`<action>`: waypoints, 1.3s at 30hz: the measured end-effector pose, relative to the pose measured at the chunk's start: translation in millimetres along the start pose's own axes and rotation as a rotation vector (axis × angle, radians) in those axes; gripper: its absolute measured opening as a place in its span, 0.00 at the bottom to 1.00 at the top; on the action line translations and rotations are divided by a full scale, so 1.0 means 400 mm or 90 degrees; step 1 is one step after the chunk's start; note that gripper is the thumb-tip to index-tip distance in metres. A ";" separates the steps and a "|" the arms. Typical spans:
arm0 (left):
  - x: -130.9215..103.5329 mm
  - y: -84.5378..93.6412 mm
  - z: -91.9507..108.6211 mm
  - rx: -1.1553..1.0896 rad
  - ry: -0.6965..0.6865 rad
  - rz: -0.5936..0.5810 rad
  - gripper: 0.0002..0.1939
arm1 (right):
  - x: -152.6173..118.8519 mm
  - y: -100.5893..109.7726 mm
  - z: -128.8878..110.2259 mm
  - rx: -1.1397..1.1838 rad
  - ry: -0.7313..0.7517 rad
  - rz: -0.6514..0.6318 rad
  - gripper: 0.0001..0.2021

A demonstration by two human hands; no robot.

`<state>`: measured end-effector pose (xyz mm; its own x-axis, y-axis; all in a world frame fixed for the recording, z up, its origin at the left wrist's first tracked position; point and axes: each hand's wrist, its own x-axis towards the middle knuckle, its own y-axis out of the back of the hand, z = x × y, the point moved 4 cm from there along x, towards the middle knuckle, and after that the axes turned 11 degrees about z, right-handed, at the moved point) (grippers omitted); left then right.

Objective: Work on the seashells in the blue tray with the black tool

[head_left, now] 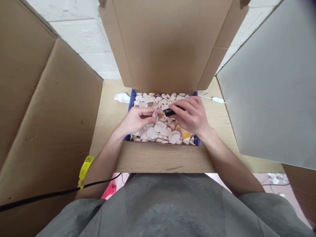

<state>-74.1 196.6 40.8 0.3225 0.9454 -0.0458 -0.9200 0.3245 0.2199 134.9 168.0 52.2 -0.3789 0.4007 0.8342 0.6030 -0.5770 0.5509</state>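
My left hand pinches a pale seashell between thumb and fingers. My right hand is wrapped round a mini drill, a short black cylinder with a brass-coloured tip. That tip points left and meets or nearly meets the shell; contact is too small to make out. Both hands are above a shallow blue-edged box filled with seashells. Larger scallop shells lie at its near side, with an orange-yellow scallop partly under my right hand. Smaller white shells spread along the far side.
A brown cardboard flap rises behind the box. Tall cardboard stands left, a grey panel right. White crumpled tissue and a white cable switch lie on the wooden table. A black cable crosses my left arm.
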 end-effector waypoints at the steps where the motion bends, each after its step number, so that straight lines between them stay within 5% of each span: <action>1: 0.000 -0.001 0.000 -0.004 -0.003 -0.004 0.16 | 0.000 0.001 0.001 0.000 0.001 0.008 0.19; 8: 0.001 -0.003 0.002 -0.010 0.002 -0.018 0.17 | 0.001 0.002 0.002 0.014 0.001 0.011 0.18; 16: 0.000 0.000 0.001 0.014 0.000 0.006 0.19 | -0.006 -0.015 0.004 0.004 -0.061 -0.096 0.14; 39: 0.002 -0.005 0.002 0.001 0.009 -0.017 0.18 | -0.007 -0.001 0.007 0.033 -0.022 -0.009 0.22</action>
<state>-71.9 196.9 41.1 0.3442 0.9366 -0.0660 -0.9105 0.3501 0.2202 137.6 169.0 49.4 -0.3635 0.4328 0.8250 0.6343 -0.5336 0.5594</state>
